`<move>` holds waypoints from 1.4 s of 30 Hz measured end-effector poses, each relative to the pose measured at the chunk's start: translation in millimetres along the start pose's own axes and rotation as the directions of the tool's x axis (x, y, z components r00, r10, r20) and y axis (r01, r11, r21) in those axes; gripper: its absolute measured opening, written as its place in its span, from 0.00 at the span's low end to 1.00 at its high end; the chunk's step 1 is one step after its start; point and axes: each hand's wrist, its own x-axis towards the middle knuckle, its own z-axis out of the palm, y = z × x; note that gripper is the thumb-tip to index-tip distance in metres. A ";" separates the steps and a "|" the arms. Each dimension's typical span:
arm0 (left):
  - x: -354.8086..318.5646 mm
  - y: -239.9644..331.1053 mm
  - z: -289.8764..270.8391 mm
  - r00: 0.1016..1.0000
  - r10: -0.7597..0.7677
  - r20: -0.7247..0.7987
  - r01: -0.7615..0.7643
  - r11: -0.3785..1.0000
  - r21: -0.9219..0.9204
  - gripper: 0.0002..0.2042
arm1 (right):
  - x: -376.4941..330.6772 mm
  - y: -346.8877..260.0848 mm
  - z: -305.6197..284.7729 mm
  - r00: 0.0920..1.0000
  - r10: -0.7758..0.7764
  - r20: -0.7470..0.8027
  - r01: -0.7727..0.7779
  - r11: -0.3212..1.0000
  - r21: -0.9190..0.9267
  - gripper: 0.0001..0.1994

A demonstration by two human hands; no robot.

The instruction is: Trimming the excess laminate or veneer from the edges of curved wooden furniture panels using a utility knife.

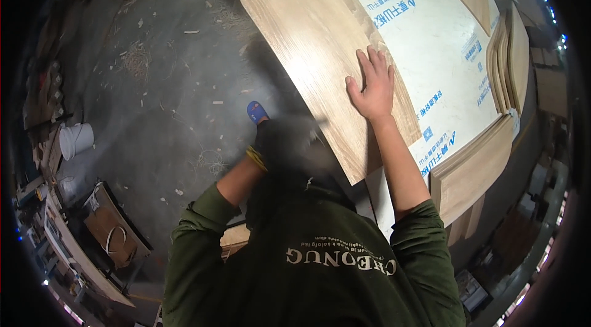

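My right hand (pixel 374 88) lies flat with fingers spread on a light wood-grain panel (pixel 308 37) with rounded far corners. The panel rests on a white board printed in blue (pixel 443 62) and juts past its left edge. My left hand (pixel 283 145) is lower and to the left, close beside the panel's near left edge. It appears to be in a dark glove with a yellow cuff (pixel 255 157). Motion smears its fingers, so whether it holds anything cannot be made out.
Curved wood pieces (pixel 508 59) are stacked on the white board's right side, with more panels (pixel 471 173) at its near right corner. On the grey floor (pixel 184 74) lie scraps and shavings. A white bucket (pixel 77 140) and a brown bag (pixel 111 238) stand at the left.
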 end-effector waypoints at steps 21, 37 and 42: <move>-30.6 93.5 -19.8 0.954 -0.081 0.290 0.212 0.865 -0.456 0.09 | -8.7 15.1 1.2 1.000 0.024 0.015 -0.022 0.995 -0.092 0.36; -153.6 -136.8 -82.6 0.427 -0.851 0.306 0.902 0.377 -0.211 0.20 | 126.0 -170.1 85.2 0.980 -0.028 0.195 0.009 0.995 0.097 0.40; -142.0 -176.2 -122.7 0.325 -0.744 0.583 0.945 0.280 -0.168 0.20 | 209.2 -192.1 96.8 0.988 0.074 0.136 -0.087 0.992 0.095 0.43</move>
